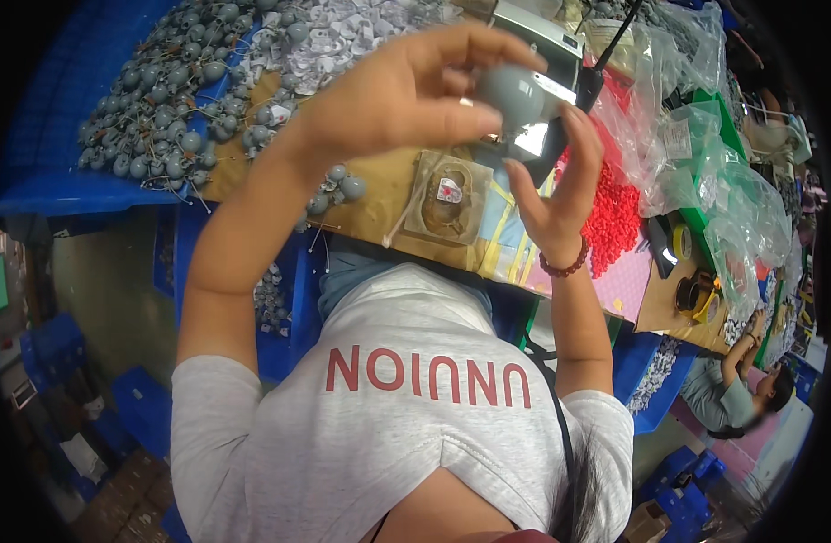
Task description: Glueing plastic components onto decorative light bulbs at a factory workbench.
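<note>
Above the workbench, my left hand [388, 95] is closed with its thumb and fingers on a round, glossy grey ball-shaped piece [515, 95]. A narrow white tab [553, 88] shows at the ball's right side. My right hand [562, 190], with a dark red bead bracelet on the wrist, is just right of and below it. Its thumb and forefinger stand apart, the forefinger tip close to the white tab; whether they touch is unclear. Behind the ball stands a grey metal device [537, 34]. Below lies a squarish clear fixture block [445, 201] with a small white part in its recess.
A blue bin [49, 195] heaped with grey balls [157, 127] on wires is at the left. White plastic parts [343, 45] lie at the back, small red parts [614, 222] at right, beside clear bags [705, 145] and tape rolls [696, 291]. Another person [732, 394] sits far right.
</note>
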Demonstrator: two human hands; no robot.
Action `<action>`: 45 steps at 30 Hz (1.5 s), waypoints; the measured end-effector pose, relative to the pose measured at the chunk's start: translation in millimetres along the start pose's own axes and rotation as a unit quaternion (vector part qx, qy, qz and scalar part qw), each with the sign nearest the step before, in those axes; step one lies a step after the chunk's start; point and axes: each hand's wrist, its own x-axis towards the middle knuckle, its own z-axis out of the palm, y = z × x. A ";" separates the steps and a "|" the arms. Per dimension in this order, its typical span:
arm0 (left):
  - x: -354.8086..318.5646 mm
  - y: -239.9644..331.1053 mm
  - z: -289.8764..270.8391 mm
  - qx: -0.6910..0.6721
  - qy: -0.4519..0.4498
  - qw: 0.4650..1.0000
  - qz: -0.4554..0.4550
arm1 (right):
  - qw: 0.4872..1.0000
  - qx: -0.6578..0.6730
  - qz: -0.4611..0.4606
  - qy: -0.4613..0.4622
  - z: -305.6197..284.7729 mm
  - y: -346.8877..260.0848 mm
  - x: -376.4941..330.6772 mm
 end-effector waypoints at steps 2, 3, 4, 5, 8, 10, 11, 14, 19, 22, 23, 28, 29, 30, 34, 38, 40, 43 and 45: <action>-15.6 -24.2 15.9 -0.065 0.019 0.998 -0.019 | 0.972 0.136 0.147 -0.123 2.0 3.1 -5.0; -24.8 -40.2 19.8 -0.119 0.037 0.992 -0.020 | 0.914 0.273 0.256 -0.156 3.9 2.7 -13.0; -34.0 -55.9 24.0 -0.172 0.057 0.983 -0.022 | 0.808 0.446 0.346 -0.169 5.9 9.5 -25.8; -42.1 -68.4 30.4 -0.174 0.091 0.980 -0.038 | 0.782 0.442 0.396 -0.191 2.3 14.9 -34.9; -68.4 -105.1 53.7 -0.104 0.191 0.970 -0.106 | 0.759 0.364 0.485 -0.237 -5.6 16.6 -48.6; -84.8 -130.8 65.4 0.049 0.251 0.952 -0.166 | 0.807 0.274 0.448 -0.268 -1.2 19.2 -56.6; -89.3 -137.4 70.6 0.087 0.249 0.950 -0.169 | 0.849 0.217 0.391 -0.281 3.6 25.3 -68.9; -102.2 -150.1 81.4 0.216 0.237 0.935 -0.153 | 0.935 0.068 0.192 -0.290 20.8 29.4 -85.7; -110.7 -159.1 85.1 0.332 0.196 0.916 -0.108 | 0.944 -0.048 0.082 -0.315 38.1 23.4 -88.5; -110.5 -160.1 85.5 0.326 0.185 0.920 -0.114 | 0.938 -0.071 0.067 -0.334 41.9 26.5 -87.5; -110.5 -160.2 85.4 0.325 0.181 0.921 -0.115 | 0.935 -0.077 0.063 -0.341 43.1 26.8 -87.1; -106.3 -165.1 87.2 0.309 0.165 0.932 -0.094 | 0.914 -0.133 0.041 -0.381 46.7 26.5 -85.0; -105.3 -165.4 87.5 0.299 0.164 0.936 -0.090 | 0.908 -0.144 0.034 -0.392 47.0 26.2 -83.6; -105.1 -165.4 87.5 0.301 0.160 0.935 -0.092 | 0.901 -0.155 0.025 -0.405 47.1 24.6 -81.3; -105.2 -164.7 83.8 0.307 0.159 0.933 -0.095 | 0.874 -0.195 -0.019 -0.444 45.9 12.8 -77.8; -108.7 -161.1 79.0 0.342 0.181 0.914 -0.122 | 0.853 -0.258 -0.125 -0.436 41.3 6.9 -85.1; -107.7 -160.2 80.4 0.368 0.187 0.901 -0.131 | 0.844 -0.254 -0.137 -0.453 38.3 9.2 -84.5; -101.3 -157.9 82.8 0.432 0.190 0.871 -0.132 | 0.838 -0.242 -0.140 -0.469 37.4 13.2 -85.4; -97.4 -158.1 87.6 0.496 0.187 0.839 -0.120 | 0.835 -0.233 -0.124 -0.483 38.2 13.9 -90.4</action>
